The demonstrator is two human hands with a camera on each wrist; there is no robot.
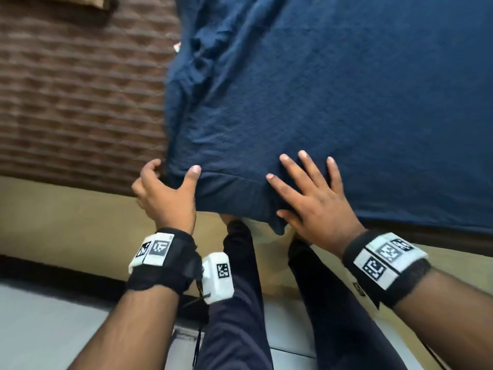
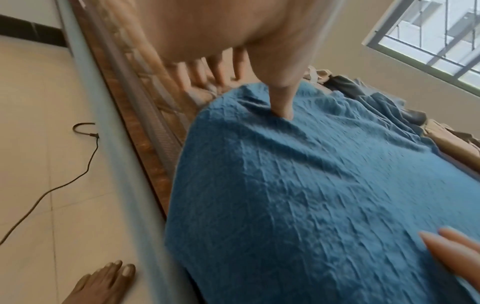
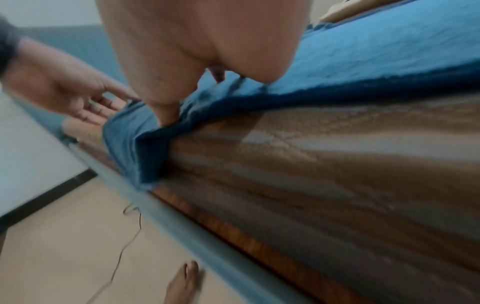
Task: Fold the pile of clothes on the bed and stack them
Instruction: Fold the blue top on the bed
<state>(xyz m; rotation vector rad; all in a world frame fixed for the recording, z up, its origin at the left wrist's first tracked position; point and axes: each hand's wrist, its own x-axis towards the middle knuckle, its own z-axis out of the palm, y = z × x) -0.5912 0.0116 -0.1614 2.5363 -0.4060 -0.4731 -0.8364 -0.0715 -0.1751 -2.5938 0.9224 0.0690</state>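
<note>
We see a dark blue garment (image 1: pixel 306 89) spread wide over the bed (image 1: pixel 66 102), its cloth crinkled, its hem overhanging the bed's near edge in a loose fold. Our left hand (image 1: pixel 166 194) is at the garment's near-left corner: thumb (image 2: pixel 281 102) pressing on top, fingers (image 2: pixel 215 72) curled past the side edge, pinching the cloth. Our right hand (image 1: pixel 314 201) lies flat on the garment beside the hem, fingers (image 1: pixel 306 166) straight and spread, thumb at the overhanging fold. No containers seen. Beyond the garment's far edge a heap of other clothes (image 2: pixel 389 98) is partly hidden. The bed's side (image 3: pixel 324 174) is motion-blurred. On the floor (image 2: pixel 39 164) near the bed lie a thin cable (image 2: pixel 85 164) and a bare foot (image 2: pixel 103 281), cut off.
</note>
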